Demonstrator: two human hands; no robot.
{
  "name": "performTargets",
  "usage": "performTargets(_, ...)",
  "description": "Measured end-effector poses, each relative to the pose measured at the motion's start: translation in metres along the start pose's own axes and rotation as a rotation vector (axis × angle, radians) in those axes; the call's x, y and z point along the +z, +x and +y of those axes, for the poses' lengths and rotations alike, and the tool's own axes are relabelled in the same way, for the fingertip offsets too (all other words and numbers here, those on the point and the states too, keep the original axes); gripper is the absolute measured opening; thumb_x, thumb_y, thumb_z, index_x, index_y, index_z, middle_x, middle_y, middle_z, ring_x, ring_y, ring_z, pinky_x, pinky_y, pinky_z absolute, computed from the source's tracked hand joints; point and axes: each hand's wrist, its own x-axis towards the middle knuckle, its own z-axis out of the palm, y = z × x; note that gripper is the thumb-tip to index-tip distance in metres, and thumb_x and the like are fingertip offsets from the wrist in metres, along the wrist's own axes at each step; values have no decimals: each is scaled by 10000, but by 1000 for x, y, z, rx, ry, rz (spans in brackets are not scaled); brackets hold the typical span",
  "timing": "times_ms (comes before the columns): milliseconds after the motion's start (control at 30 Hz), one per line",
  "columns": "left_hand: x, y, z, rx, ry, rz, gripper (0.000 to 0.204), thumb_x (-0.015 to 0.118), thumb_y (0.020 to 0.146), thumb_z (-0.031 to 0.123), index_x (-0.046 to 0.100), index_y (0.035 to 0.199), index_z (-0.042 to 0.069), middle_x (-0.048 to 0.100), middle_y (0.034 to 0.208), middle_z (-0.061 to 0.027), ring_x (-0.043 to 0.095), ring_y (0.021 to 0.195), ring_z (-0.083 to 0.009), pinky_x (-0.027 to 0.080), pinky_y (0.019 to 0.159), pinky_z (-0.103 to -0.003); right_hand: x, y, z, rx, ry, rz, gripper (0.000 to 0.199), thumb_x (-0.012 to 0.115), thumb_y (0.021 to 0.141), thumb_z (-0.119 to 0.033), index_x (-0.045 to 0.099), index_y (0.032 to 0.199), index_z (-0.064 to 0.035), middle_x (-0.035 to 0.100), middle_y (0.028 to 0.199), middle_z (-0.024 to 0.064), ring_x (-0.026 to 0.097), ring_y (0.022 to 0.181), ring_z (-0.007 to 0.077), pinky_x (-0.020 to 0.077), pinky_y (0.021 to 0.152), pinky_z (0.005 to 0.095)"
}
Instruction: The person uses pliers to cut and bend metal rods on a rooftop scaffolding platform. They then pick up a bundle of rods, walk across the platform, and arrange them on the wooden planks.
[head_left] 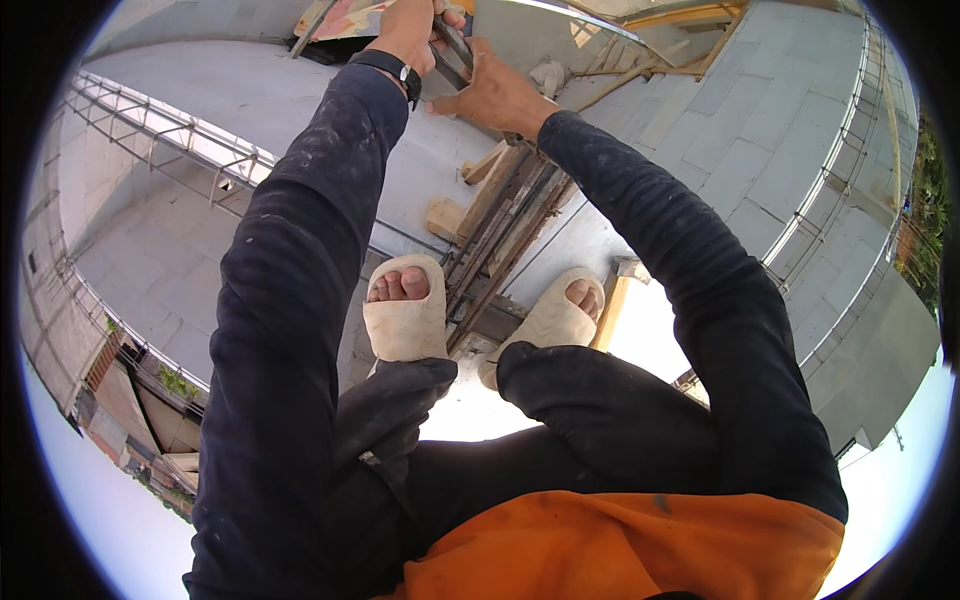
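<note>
At the top edge, my left hand (408, 38) is closed around a dark metal bar-like tool (455, 42); its kind cannot be made out. A black wristwatch (402, 75) is on that wrist. My right hand (497, 97) grips the lower end of the same dark metal, thumb stretched out to the left and the other fingers partly hidden. Two dark lengths show between the hands, with a gap between them. Below the hands runs a bundle of rusty steel bars and channels (505, 220), with wood blocks (445, 217) along its left side.
My feet in cream slides (405, 310) stand either side of the steel channel. Grey panels (755, 130) spread to the right, bordered by wire-like rebar trusses (825, 190). Another truss (190, 135) crosses the left. Timber lengths (640, 75) lie at the upper right. Bright gaps show beneath me.
</note>
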Motion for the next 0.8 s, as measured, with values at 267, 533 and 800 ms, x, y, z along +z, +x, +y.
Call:
performTargets(267,49,-109,12,44,138,-244,222,758,931,313,672,929,109,620,772,12,571,644,-108,461,574,-271,-71,21,50,27,353,-488,507,689,847,-188,634,1329,-41,721,1150,100,658,1048,175,487,838,312)
performTargets(533,31,-92,5,198,680,-810,380,759,902,280,682,1144,-2,740,950,-71,684,867,-157,554,781,-359,-91,5,53,-17,512,-534,448,732,857,-122,680,1295,-41,710,1105,38,594,991,136,455,851,269)
performTargets(800,51,-129,-22,458,867,-943,480,784,831,435,773,1128,58,745,878,-61,662,711,-110,537,647,-275,-93,-52,76,50,758,-473,382,790,873,-22,666,1233,-53,675,1127,25,621,1088,153,493,989,338)
